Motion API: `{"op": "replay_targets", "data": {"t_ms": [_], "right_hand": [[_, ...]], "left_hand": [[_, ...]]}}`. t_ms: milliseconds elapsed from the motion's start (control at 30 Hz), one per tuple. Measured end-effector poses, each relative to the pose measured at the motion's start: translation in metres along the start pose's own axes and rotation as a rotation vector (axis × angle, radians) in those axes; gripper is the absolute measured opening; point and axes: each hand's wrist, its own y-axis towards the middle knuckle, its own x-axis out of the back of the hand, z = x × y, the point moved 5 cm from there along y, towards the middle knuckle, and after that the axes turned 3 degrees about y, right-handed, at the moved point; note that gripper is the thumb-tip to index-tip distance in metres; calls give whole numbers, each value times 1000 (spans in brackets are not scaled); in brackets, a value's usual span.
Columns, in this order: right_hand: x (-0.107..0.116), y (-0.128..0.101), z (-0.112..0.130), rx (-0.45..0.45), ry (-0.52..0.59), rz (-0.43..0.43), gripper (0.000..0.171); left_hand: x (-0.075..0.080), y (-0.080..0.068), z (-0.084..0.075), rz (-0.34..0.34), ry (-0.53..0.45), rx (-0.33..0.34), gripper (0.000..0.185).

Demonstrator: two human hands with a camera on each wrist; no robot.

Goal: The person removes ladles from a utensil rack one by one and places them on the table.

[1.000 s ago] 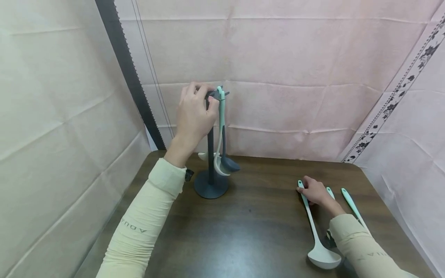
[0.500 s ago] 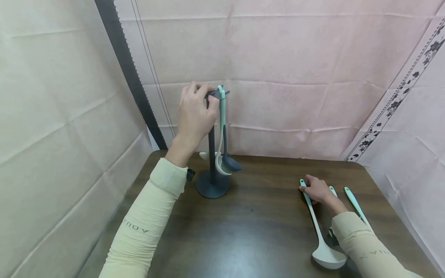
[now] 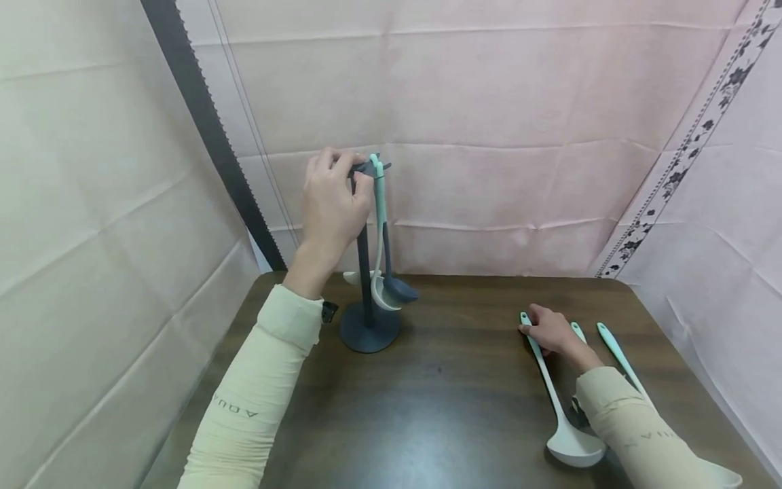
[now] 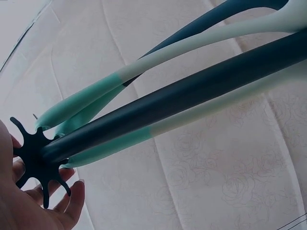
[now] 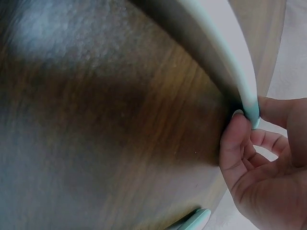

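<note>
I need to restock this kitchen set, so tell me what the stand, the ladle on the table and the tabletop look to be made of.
Stand: dark grey, matt, probably plastic or coated metal; its moulded star-shaped top suggests plastic.
Ladle: pale grey with a mint handle end, soft matt look, likely silicone.
Tabletop: dark brown wood grain with a dull sheen, wood or laminate; the pictures cannot settle which.

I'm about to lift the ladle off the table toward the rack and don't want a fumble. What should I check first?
1. Right hand on the ladle handle tip: ok; thumb touches it, grip cannot tell.
2. Ladle flat on the table: ok.
3. Left hand steadying the rack top: ok.
4. Rack base flat: ok.
5. Free hook on the hub: ok, empty prongs show.
6. Neighbouring utensil clear of the ladle: ok, apart.
</note>
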Motion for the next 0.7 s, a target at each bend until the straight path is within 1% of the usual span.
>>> {"op": "replay_targets", "data": {"t_ms": [267,500,700], "right_hand": [[-1,3,-1,13,-7,8,24],[-1,3,0,21,-13,0,24],[-3,0,1,3,-27,7,23]], "left_hand": [[3,-3,1,1,22,-12,43],[4,-3,2,6,27,-8,57],[3,-3,2,10,44,-16,56]]}}
